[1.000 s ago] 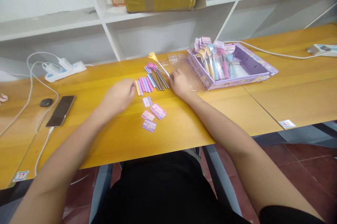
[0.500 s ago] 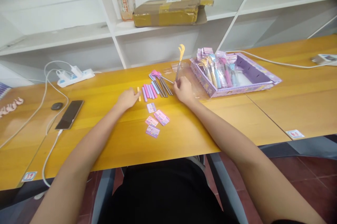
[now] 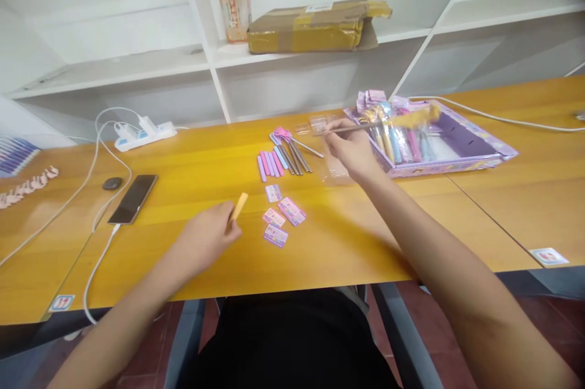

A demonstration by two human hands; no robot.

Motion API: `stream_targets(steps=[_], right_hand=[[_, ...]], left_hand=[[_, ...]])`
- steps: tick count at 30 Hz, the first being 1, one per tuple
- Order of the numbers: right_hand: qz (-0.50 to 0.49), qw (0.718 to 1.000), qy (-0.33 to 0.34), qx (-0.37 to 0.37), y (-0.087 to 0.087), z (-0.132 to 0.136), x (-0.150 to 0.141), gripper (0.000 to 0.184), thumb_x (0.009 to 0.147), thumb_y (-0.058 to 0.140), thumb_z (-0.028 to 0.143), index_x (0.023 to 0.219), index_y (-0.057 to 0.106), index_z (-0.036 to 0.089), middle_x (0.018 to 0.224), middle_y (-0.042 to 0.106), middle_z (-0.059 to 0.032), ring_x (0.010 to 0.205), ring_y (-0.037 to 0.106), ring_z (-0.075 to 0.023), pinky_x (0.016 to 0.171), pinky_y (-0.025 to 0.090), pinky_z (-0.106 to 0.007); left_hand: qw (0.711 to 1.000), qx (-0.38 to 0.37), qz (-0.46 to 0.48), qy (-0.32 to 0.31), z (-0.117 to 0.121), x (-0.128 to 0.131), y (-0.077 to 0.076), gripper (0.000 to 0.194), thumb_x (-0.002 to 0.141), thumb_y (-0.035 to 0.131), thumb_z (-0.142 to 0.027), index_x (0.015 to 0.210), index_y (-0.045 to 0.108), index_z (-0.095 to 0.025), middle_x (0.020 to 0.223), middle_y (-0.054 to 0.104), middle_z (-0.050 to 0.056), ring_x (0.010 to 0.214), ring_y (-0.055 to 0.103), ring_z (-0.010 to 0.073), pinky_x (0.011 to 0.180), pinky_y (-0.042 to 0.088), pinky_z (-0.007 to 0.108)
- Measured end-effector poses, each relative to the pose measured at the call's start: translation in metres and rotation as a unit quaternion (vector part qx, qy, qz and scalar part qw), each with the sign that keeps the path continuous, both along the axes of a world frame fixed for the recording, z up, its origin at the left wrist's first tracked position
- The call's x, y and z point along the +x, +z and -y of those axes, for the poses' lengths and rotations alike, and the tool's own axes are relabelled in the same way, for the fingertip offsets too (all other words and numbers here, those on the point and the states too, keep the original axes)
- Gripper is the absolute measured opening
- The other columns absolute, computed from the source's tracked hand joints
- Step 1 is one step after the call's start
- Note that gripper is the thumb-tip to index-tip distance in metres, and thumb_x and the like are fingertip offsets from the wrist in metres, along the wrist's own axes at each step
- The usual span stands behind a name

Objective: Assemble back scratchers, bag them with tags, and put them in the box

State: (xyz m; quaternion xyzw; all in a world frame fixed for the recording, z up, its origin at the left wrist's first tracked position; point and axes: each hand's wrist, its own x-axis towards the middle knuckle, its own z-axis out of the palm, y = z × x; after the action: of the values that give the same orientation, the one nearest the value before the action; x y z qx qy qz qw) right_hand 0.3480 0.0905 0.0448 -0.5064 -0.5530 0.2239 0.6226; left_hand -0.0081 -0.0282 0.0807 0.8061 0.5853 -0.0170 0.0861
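Observation:
Between the fingers of my left hand (image 3: pixel 211 231) is a yellow handle sleeve (image 3: pixel 239 205), lifted over the table's front half. My right hand (image 3: pixel 351 148) pinches the metal rod of a back scratcher with a yellow claw head (image 3: pixel 418 116); it lies nearly level, its blurred head over the purple box (image 3: pixel 461 163). Between my hands sit a row of pink and purple handle sleeves (image 3: pixel 270 163) and several metal rods (image 3: pixel 297 157), some topped by a pink claw head (image 3: pixel 281 134). Small printed cards (image 3: pixel 291 211) lie nearer to me.
Packaged back scratchers (image 3: pixel 402 133) fill the left part of the box, with clear plastic wrappers (image 3: pixel 336 171) beside it. To the left are a phone (image 3: pixel 132 200) on a cable and a power strip (image 3: pixel 145 135). A cardboard box (image 3: pixel 311 29) and a bottle (image 3: pixel 234 8) stand on the shelf.
My left hand has picked up the yellow sleeve from the row and drawn it toward me. My right hand has swung the yellow back scratcher from upright to nearly level, head rightward.

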Motion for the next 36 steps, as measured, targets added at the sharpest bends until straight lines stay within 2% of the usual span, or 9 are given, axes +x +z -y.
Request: stream_targets(steps=[3, 6, 9, 12, 16, 21, 24, 30, 36], right_hand=[[-0.097, 0.979, 0.157, -0.088, 0.016, 0.045, -0.011, 0.03, 0.094, 0.068, 0.052, 0.092, 0.065, 0.023, 0.068, 0.055, 0.0026, 0.052, 0.041, -0.0125, 0.05, 0.029, -0.028], [-0.191, 0.925, 0.269, -0.188, 0.009, 0.111, -0.03, 0.047, 0.095, 0.062, 0.068, 0.095, 0.069, 0.021, 0.066, 0.057, 0.0012, 0.049, 0.041, -0.0122, 0.047, 0.027, -0.028], [-0.249, 0.89, 0.279, -0.263, -0.015, 0.175, -0.05, 0.036, 0.095, 0.071, 0.059, 0.101, 0.066, 0.023, 0.064, 0.056, 0.0045, 0.047, 0.036, -0.0106, 0.047, 0.023, -0.027], [-0.261, 0.898, 0.236, -0.263, -0.04, 0.215, -0.062, 0.03, 0.097, 0.075, 0.052, 0.099, 0.064, 0.024, 0.065, 0.055, 0.0058, 0.048, 0.036, -0.0095, 0.051, 0.023, -0.027], [-0.273, 0.92, 0.174, -0.222, -0.057, 0.225, -0.066, 0.028, 0.095, 0.08, 0.05, 0.102, 0.071, 0.024, 0.072, 0.057, 0.0035, 0.054, 0.04, -0.0107, 0.055, 0.028, -0.029], [-0.277, 0.933, 0.151, -0.175, -0.065, 0.221, -0.069, 0.042, 0.103, 0.063, 0.063, 0.093, 0.072, 0.023, 0.066, 0.053, 0.0021, 0.056, 0.042, -0.014, 0.058, 0.034, -0.032], [-0.273, 0.935, 0.144, -0.173, -0.068, 0.224, -0.071, 0.04, 0.104, 0.062, 0.062, 0.094, 0.071, 0.024, 0.063, 0.052, 0.0028, 0.055, 0.041, -0.0145, 0.058, 0.033, -0.032], [-0.3, 0.919, 0.183, -0.179, -0.07, 0.226, -0.069, 0.037, 0.102, 0.066, 0.059, 0.093, 0.069, 0.024, 0.062, 0.053, 0.0027, 0.054, 0.041, -0.0141, 0.055, 0.031, -0.03], [-0.267, 0.924, 0.198, -0.189, -0.069, 0.225, -0.067, 0.038, 0.101, 0.067, 0.061, 0.093, 0.072, 0.024, 0.065, 0.057, 0.0013, 0.053, 0.042, -0.0143, 0.055, 0.033, -0.031]], left_hand=[[0.999, -0.02, 0.041, -0.022, 0.049, 0.002, -0.008, 0.01, 0.098, 0.046, -0.021, 0.088, 0.047, -0.024, 0.083, 0.063, 0.003, 0.067, 0.056, 0.0206, 0.064, 0.034, 0.035], [0.991, -0.018, 0.126, -0.048, 0.078, 0.01, -0.025, 0.016, 0.104, 0.037, -0.022, 0.095, 0.05, -0.024, 0.089, 0.062, 0.004, 0.076, 0.059, 0.0221, 0.071, 0.042, 0.036], [0.974, -0.025, 0.216, -0.058, 0.091, 0.017, -0.046, 0.024, 0.111, 0.033, -0.027, 0.106, 0.056, -0.024, 0.097, 0.063, 0.005, 0.083, 0.062, 0.0228, 0.076, 0.048, 0.038], [0.958, -0.036, 0.279, -0.064, 0.093, 0.021, -0.065, 0.023, 0.114, 0.035, -0.032, 0.114, 0.058, -0.026, 0.103, 0.063, 0.005, 0.086, 0.063, 0.0229, 0.079, 0.051, 0.039], [0.939, -0.049, 0.324, -0.105, 0.086, 0.017, -0.08, 0.024, 0.115, 0.036, -0.033, 0.118, 0.058, -0.027, 0.104, 0.064, 0.006, 0.093, 0.065, 0.0246, 0.086, 0.053, 0.041], [0.934, -0.068, 0.333, -0.106, 0.08, 0.01, -0.083, 0.029, 0.116, 0.036, -0.037, 0.119, 0.061, -0.026, 0.101, 0.065, 0.005, 0.091, 0.064, 0.0238, 0.084, 0.052, 0.039], [0.934, -0.079, 0.33, -0.109, 0.08, 0.009, -0.084, 0.03, 0.117, 0.037, -0.042, 0.117, 0.062, -0.025, 0.101, 0.066, 0.005, 0.091, 0.064, 0.0229, 0.085, 0.052, 0.037], [0.937, -0.09, 0.309, -0.135, 0.08, 0.009, -0.086, 0.032, 0.118, 0.037, -0.043, 0.117, 0.063, -0.025, 0.108, 0.066, 0.005, 0.097, 0.065, 0.0218, 0.088, 0.051, 0.036], [0.939, -0.089, 0.303, -0.138, 0.079, 0.01, -0.085, 0.032, 0.118, 0.037, -0.042, 0.116, 0.063, -0.025, 0.106, 0.066, 0.005, 0.095, 0.065, 0.0215, 0.085, 0.051, 0.035]])
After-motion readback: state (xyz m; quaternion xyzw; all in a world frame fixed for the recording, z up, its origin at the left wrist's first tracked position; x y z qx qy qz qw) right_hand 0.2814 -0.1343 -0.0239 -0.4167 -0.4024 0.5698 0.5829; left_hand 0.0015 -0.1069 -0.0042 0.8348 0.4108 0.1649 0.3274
